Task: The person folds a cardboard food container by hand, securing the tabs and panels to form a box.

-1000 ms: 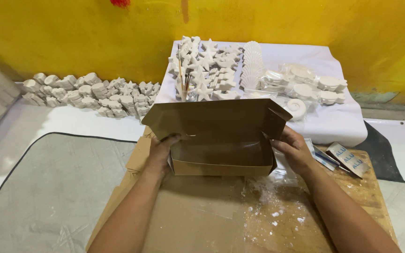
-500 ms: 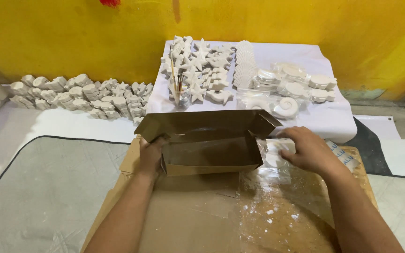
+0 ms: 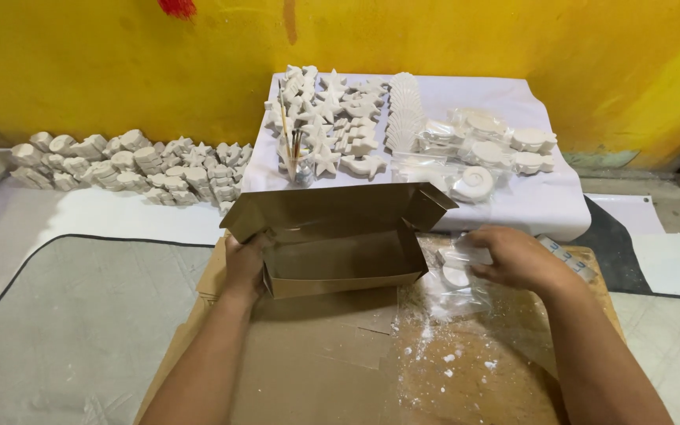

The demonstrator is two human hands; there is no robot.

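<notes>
In the head view, one open brown cardboard box stood on a flat cardboard sheet on the floor, its lid flap raised toward the yellow wall. The left hand gripped the box's left end wall, fingers closed around its edge. The right hand, just right of the box, had its fingers closed on one clear plastic bag holding a round white plaster piece; the bag lay on the cardboard, touching neither the box's inside nor the left hand. White dust and crumbs speckled the sheet below the bag.

Beyond the box, a low platform under a white cloth carried many white plaster casts: a cluster of star and starfish shapes, one stack of scalloped shells, several bagged round pieces, too many to count reliably, and one spiral shell. One small jar with brushes stood at the cloth's front left. More plaster casts lay in a row along the wall at left. A grey mat covered the floor on the left.
</notes>
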